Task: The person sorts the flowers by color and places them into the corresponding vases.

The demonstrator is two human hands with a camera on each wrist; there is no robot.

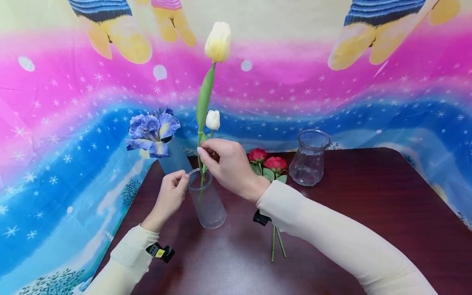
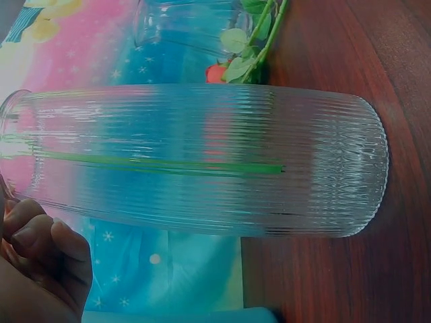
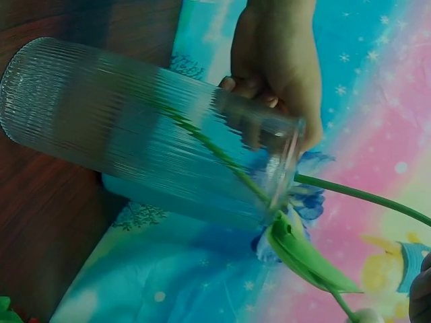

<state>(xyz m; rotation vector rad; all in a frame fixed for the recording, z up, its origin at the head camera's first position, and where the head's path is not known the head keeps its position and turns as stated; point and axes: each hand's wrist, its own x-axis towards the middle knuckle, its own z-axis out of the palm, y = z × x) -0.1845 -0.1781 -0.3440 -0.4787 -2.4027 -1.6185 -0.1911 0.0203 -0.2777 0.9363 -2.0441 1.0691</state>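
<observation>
Pinching the long-stemmed yellow tulip [image 1: 218,43] near-upright, your right hand [image 1: 232,166] sits above the clear ribbed glass vase [image 1: 211,211]; the green stem [image 2: 168,165] ends inside, above the base [image 2: 367,168]; your left hand [image 1: 170,192] pinches the rim [image 1: 211,180].

A dark reddish-brown, wood-grained table [image 1: 361,213] carries a ribbed clear glass vase [image 1: 211,209] and a blue vase [image 1: 176,157]. Two red roses [image 1: 275,163] lie just beside a flared-rim clear glass vase [image 1: 308,164].
</observation>
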